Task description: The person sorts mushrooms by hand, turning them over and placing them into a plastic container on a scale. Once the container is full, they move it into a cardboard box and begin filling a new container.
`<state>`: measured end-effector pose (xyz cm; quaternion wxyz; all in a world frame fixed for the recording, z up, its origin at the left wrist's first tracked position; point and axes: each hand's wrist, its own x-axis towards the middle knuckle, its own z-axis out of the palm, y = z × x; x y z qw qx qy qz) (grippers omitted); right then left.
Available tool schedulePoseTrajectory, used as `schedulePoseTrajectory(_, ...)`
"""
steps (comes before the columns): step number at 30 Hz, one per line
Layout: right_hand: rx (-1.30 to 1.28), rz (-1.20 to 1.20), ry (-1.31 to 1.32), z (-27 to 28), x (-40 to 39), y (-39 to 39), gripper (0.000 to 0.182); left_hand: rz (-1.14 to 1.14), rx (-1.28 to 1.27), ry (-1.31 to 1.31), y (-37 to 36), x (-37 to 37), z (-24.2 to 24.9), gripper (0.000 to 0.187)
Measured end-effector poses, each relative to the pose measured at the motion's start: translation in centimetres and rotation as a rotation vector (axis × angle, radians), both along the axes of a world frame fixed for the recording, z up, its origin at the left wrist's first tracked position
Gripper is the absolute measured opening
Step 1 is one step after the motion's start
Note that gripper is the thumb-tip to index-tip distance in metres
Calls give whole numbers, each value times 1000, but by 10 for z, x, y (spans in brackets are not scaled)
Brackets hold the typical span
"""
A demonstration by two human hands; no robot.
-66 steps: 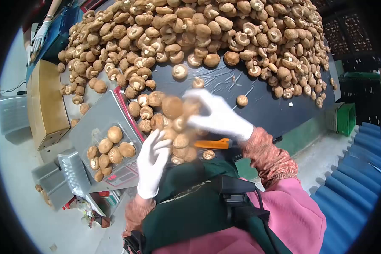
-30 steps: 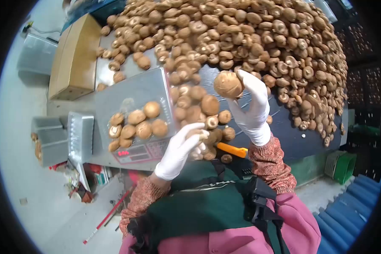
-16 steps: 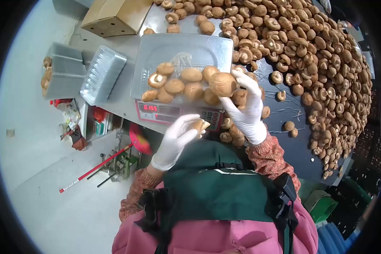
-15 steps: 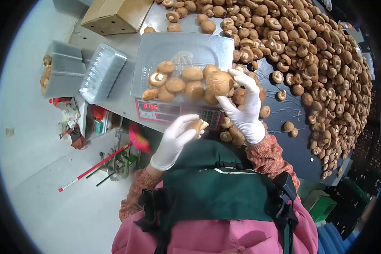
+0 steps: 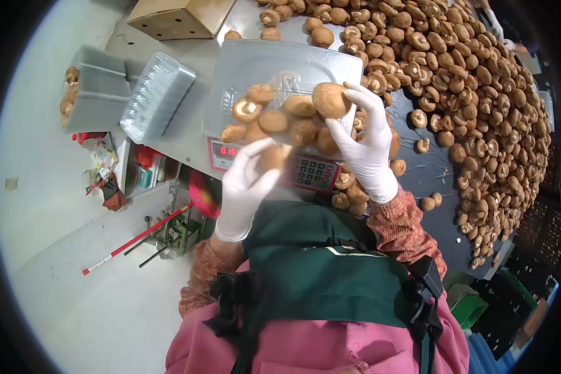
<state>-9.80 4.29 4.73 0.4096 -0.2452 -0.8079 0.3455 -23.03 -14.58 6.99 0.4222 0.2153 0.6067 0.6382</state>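
My left hand (image 5: 246,181), in a white glove, grips a brown mushroom (image 5: 273,158) in front of the scale's display; the mushroom is a little blurred. Higher up and to the right, my gloved right hand (image 5: 369,137) pinches a large mushroom (image 5: 330,100) between thumb and fingers, over the right end of a clear plastic tray (image 5: 226,100). Several mushrooms (image 5: 273,121) lie in that tray, one with its pale stem side up. Under it is the metal pan of a digital scale (image 5: 243,56) with a red-lit display, partly covered by my left hand.
A large heap of mushrooms (image 5: 461,93) covers the right of the table. Stacked clear trays (image 5: 159,93) stand left of the scale, near more containers (image 5: 98,93). A cardboard box (image 5: 177,17) sits at the back. Another person's gloved hand (image 5: 495,25) shows at top right.
My left hand has moved up with its mushroom, towards the tray and over part of the display. My right hand has raised the large mushroom slightly. The whole view has shifted a little.
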Motion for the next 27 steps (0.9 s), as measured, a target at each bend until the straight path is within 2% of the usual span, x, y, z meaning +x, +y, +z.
schedulePoseTrajectory(4, 113, 81, -12, 2, -42, 4, 50, 82, 12, 41, -6, -13, 1, 48)
schedulePoseTrajectory(7, 227, 119, -127, 4, -58, 4, 47, 182, 32, 48, -14, -18, -6, 47)
schedulePoseTrajectory(11, 316, 217, -252, -1, -62, 5, 35, 256, 8, 52, -23, -27, -2, 46)
schedulePoseTrajectory(15, 221, 270, -315, -6, -60, 18, 32, 269, 12, 20, -28, -38, -7, 47)
schedulePoseTrajectory(17, 205, 314, -334, -1, -59, 18, 33, 204, 19, 468, -24, -50, -18, 46)
schedulePoseTrajectory(19, 234, 328, -385, 3, -61, 18, 34, 87, 1, 939, -4, -68, -4, 47)
schedulePoseTrajectory(22, 142, 336, -393, 3, -62, 19, 35, -138, -112, 1540, 32, -96, -1, 45)
schedulePoseTrajectory(25, 211, 301, -329, -8, -58, 21, 34, -356, -175, 1667, 56, -108, 1, 51)
schedulePoseTrajectory(27, 229, 278, -365, -11, -56, 22, 35, -407, -187, 1719, 59, -116, 5, 49)
